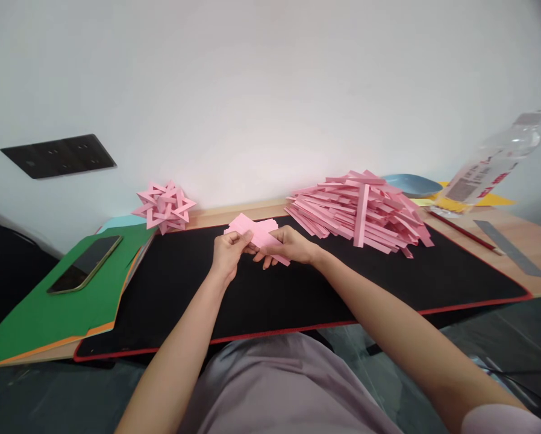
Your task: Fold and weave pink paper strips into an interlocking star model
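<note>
Several small pink paper pieces (pixel 258 232), overlapping in a loose fan, are held between both hands above the black mat. My left hand (pixel 231 250) pinches them from the left, thumb on top. From the right, my right hand (pixel 288 244) grips them with its thumb over the paper and its fingers underneath. The undersides of the papers are hidden by the hands. To the right of my hands lies a large pile of folded pink paper strips (pixel 356 211). A pink star-shaped paper model (pixel 164 206) sits at the back left.
A phone (pixel 86 264) rests on green paper sheets (pixel 21 319) at left. The black mat (pixel 171 301) has a red edge. At right are a blue dish (pixel 412 184), a plastic bottle (pixel 491 166), a pencil (pixel 467 232) and a ruler (pixel 511 248). A wall rises behind.
</note>
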{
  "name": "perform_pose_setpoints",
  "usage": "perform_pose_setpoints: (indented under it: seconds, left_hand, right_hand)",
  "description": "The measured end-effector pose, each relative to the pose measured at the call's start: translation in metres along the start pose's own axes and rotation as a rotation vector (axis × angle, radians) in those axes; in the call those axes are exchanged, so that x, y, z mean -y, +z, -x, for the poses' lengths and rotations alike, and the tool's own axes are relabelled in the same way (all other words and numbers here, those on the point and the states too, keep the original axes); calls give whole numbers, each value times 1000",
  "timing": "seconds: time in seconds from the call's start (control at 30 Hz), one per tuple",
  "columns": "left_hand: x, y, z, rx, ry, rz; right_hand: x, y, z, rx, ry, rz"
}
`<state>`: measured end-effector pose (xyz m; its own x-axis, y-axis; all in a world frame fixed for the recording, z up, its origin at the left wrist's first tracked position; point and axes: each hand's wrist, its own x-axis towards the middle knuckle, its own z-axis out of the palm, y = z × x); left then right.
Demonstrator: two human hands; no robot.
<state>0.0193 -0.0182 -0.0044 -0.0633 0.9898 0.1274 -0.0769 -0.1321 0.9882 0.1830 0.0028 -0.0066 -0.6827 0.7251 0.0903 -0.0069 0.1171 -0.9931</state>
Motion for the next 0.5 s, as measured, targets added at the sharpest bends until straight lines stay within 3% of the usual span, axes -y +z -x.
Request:
perform_pose_setpoints:
  seconds: [0.2,0.5]
  left_hand:
    - [3,0,-1,-27,62,-6]
    - [8,-2,-1,-49,205,-252]
  right_hand:
    - [-4,1,-2,-26,11,14]
    - [0,6,-7,-154,13,156]
